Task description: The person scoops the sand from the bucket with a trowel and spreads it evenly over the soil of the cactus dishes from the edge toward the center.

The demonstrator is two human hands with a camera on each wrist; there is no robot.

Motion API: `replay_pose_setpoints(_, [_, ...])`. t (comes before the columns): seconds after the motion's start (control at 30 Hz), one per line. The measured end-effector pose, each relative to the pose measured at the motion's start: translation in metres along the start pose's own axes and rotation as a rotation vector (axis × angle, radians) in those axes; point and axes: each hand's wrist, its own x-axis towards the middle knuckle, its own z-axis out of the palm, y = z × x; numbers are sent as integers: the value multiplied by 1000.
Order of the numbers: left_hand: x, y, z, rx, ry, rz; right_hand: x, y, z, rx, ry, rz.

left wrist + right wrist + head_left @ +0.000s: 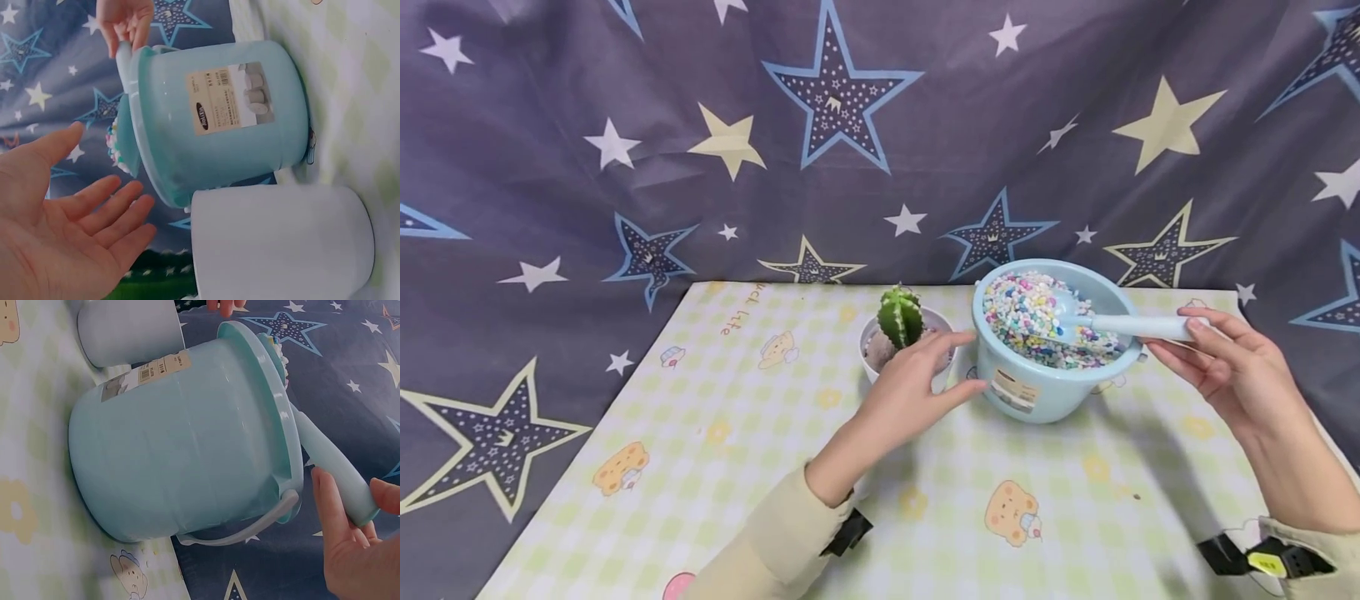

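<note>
My right hand [1247, 367] holds the handle of a light blue scoop [1138, 326] between thumb and fingers. The scoop's head lies over the small multicoloured pebbles [1011, 333] in a light blue bucket [1071, 396], with pebbles heaped on it in the left wrist view. My left hand [910, 392] has its fingers and thumb spread, close to the bucket's left side. It partly covers a white pot [281, 244] in the head view. A ribbed green cactus [899, 317] stands in that pot, left of the bucket.
A checked tablecloth [760, 467] with cartoon bears covers the table. Behind it hangs a dark cloth [685, 67] printed with stars. The bucket's bail handle [250, 532] hangs down on its right side. One tiny dark speck [1137, 497] lies on the cloth at front right.
</note>
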Motion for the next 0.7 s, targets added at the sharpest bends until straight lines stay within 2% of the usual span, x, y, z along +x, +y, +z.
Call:
replay_pose_setpoints(0.1, [-6,-1,-3,-28,-8,3,1,0,2,15,8,11])
replay_pose_setpoints(0.3, [-12,-1,-12,-21,-4,18,6,-2,8,-5,26,23])
replay_pose_setpoints(0.7, [-28,-15,-31,-31,19,13,16,1,14,16,-14,56])
